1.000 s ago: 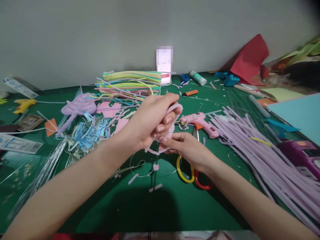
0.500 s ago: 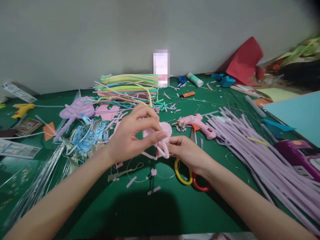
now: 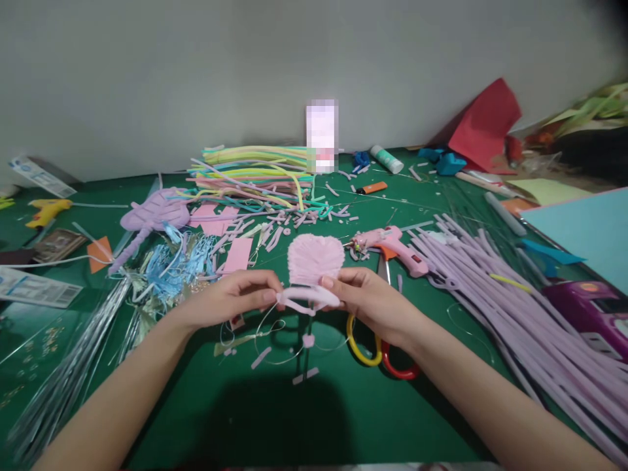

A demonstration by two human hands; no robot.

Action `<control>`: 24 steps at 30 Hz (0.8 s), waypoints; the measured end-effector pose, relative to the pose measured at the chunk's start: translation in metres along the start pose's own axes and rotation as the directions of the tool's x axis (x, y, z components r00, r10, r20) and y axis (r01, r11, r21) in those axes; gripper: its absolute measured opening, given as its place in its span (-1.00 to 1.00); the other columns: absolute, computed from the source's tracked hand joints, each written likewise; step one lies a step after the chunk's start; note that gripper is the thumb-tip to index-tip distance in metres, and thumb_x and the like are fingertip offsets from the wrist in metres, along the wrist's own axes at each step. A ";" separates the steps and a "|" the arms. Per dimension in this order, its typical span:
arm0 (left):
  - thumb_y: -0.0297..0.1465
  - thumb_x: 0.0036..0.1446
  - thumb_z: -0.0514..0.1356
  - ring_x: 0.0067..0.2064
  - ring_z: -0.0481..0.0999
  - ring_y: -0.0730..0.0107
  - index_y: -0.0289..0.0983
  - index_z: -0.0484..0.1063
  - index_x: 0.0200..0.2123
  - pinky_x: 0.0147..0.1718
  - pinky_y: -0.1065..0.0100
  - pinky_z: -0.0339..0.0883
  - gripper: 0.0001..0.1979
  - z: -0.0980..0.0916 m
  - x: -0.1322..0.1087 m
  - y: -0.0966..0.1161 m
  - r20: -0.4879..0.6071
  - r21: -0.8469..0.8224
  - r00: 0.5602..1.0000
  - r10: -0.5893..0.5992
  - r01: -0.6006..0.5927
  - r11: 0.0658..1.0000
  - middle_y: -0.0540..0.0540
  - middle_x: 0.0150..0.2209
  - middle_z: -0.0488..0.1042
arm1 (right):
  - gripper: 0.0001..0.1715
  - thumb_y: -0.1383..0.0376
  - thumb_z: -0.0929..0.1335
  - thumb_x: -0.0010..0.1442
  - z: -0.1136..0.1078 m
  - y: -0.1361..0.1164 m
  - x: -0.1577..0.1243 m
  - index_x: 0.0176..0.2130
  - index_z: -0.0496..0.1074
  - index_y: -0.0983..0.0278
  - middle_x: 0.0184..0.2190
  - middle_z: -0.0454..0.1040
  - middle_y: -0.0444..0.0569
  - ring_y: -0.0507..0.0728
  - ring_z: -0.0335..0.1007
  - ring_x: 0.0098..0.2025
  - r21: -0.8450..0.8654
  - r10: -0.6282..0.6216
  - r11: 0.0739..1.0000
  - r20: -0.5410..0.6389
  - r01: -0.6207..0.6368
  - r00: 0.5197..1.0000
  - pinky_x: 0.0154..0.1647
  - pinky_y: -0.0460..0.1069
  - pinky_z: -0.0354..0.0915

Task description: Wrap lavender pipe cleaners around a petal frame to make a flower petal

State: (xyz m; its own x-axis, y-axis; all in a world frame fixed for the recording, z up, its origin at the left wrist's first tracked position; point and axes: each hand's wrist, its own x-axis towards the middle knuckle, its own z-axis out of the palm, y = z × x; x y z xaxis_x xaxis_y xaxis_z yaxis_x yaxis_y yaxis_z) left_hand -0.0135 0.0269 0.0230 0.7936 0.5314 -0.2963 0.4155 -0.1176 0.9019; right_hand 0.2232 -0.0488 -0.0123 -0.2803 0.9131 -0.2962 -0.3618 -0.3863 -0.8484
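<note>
My left hand point(image 3: 230, 301) and my right hand point(image 3: 370, 302) meet at the middle of the green mat. Between them they pinch the stem end of a pink pipe-cleaner fan point(image 3: 314, 260), a flat shell shape that stands up above my fingers. The left fingertips grip a pink strand at its base; the right thumb and forefinger hold the base from the other side. Yellow-and-red scissors point(image 3: 377, 350) lie under my right wrist. A pink glue gun point(image 3: 392, 245) rests just beyond my right hand.
A heap of lilac pipe cleaners point(image 3: 505, 294) covers the right side. Pastel pipe cleaners point(image 3: 255, 173) are stacked at the back, with a lilac fan piece point(image 3: 154, 212), blue scraps point(image 3: 174, 265) and a yellow glue gun point(image 3: 46, 210) at left. Coloured paper sheets point(image 3: 583, 229) lie far right.
My left hand has come down from over the piece and drawn to the left. The pink fan, hidden in my fingers before, now stands open to view above both hands.
</note>
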 end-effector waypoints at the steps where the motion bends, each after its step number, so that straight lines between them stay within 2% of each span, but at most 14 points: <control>1: -0.12 0.20 0.17 -0.38 0.38 0.41 -0.26 0.49 -0.28 -0.39 0.45 0.27 -0.69 -0.003 0.001 -0.001 -0.012 0.014 1.000 -0.020 0.020 1.000 -0.01 -0.40 0.44 | -0.69 0.05 0.52 -0.01 0.001 -0.001 -0.001 -0.42 0.60 0.25 -0.43 0.58 -0.10 -0.01 0.45 -0.40 0.005 -0.002 1.000 0.010 0.002 1.000 -0.26 -0.08 0.33; 6: -0.18 0.17 0.21 -0.37 0.42 0.40 -0.26 0.53 -0.33 -0.36 0.44 0.28 -0.74 -0.025 0.006 -0.004 0.005 0.059 0.996 -0.085 0.085 0.995 -0.02 -0.42 0.48 | -0.67 0.06 0.52 -0.01 0.004 -0.003 -0.003 -0.36 0.61 0.26 -0.43 0.59 -0.08 0.02 0.49 -0.38 0.007 -0.032 0.999 0.064 0.031 0.997 -0.24 -0.06 0.36; 10: -0.21 0.09 0.29 -0.38 0.46 0.39 -0.24 0.59 -0.34 -0.38 0.45 0.30 -0.79 -0.048 0.008 -0.004 -0.097 0.101 0.984 -0.149 0.158 0.982 -0.04 -0.41 0.54 | -0.67 0.05 0.51 0.01 0.005 -0.004 -0.005 -0.35 0.61 0.27 -0.43 0.60 -0.08 0.03 0.50 -0.36 -0.005 -0.059 0.998 0.098 0.059 0.993 -0.22 -0.07 0.36; 13: -0.32 -0.03 0.39 -0.39 0.47 0.41 -0.28 0.61 -0.43 -0.41 0.52 0.31 -0.86 -0.064 0.005 -0.003 -0.238 0.005 0.948 -0.210 0.217 0.976 -0.02 -0.44 0.57 | -0.66 0.04 0.50 0.02 0.005 -0.005 -0.007 -0.36 0.60 0.27 -0.44 0.60 -0.07 0.04 0.51 -0.36 -0.021 -0.066 0.997 0.116 0.069 0.991 -0.21 -0.05 0.36; 16: -0.49 -0.03 0.38 -0.39 0.45 0.52 -0.31 0.59 -0.45 -0.39 0.63 0.30 -0.96 -0.077 -0.003 -0.002 -0.407 -0.157 0.892 -0.196 0.143 0.977 0.05 -0.45 0.57 | -0.67 0.04 0.51 0.01 0.006 -0.007 -0.009 -0.38 0.60 0.26 -0.44 0.60 -0.07 0.03 0.49 -0.36 -0.046 -0.080 0.995 0.086 0.084 0.993 -0.22 -0.05 0.35; 19: -0.61 0.06 0.30 -0.38 0.47 0.59 -0.34 0.55 -0.42 -0.40 0.70 0.31 -0.91 -0.075 -0.009 0.000 -0.545 -0.318 0.818 -0.185 0.003 0.948 0.08 -0.46 0.56 | -0.70 0.05 0.50 0.03 0.009 -0.007 -0.009 -0.43 0.59 0.24 -0.44 0.59 -0.10 0.03 0.47 -0.36 -0.107 -0.145 0.984 -0.040 0.140 0.989 -0.23 -0.06 0.34; 22: -0.59 0.28 0.08 -0.48 0.46 0.59 -0.32 0.48 -0.37 -0.45 0.61 0.40 -0.77 -0.054 -0.007 0.007 -0.697 -0.508 0.687 -0.203 -0.274 0.816 0.07 -0.55 0.48 | -0.68 0.04 0.49 0.04 0.013 -0.009 -0.008 -0.50 0.55 0.24 -0.48 0.57 -0.11 0.03 0.45 -0.37 -0.177 -0.208 0.968 -0.182 0.177 0.961 -0.23 -0.05 0.34; 23: -0.55 0.36 -0.03 -0.52 0.43 0.64 -0.29 0.43 -0.37 -0.42 0.62 0.41 -0.69 -0.043 -0.005 0.010 -0.728 -0.540 0.651 -0.215 -0.353 0.764 0.09 -0.59 0.42 | -0.67 0.04 0.49 0.04 0.015 -0.009 -0.008 -0.52 0.54 0.24 -0.49 0.56 -0.11 0.04 0.45 -0.38 -0.187 -0.225 0.965 -0.209 0.187 0.952 -0.23 -0.04 0.34; 24: -0.51 0.40 -0.12 -0.54 0.41 0.68 -0.28 0.36 -0.43 -0.41 0.67 0.39 -0.62 -0.031 -0.002 0.013 -0.740 -0.573 0.632 -0.232 -0.410 0.710 0.10 -0.61 0.37 | -0.66 0.04 0.49 0.03 0.016 -0.010 -0.008 -0.53 0.54 0.23 -0.50 0.56 -0.11 0.05 0.45 -0.38 -0.190 -0.239 0.962 -0.223 0.198 0.945 -0.23 -0.04 0.35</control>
State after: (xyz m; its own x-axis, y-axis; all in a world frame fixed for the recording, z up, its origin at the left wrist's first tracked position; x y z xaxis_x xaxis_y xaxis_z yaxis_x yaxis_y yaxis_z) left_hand -0.0234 0.0498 0.0450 0.0765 0.9835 -0.1642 -0.2852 0.1793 0.9415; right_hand 0.2153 -0.0547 0.0053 0.0192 0.9844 -0.1751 -0.2341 -0.1658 -0.9580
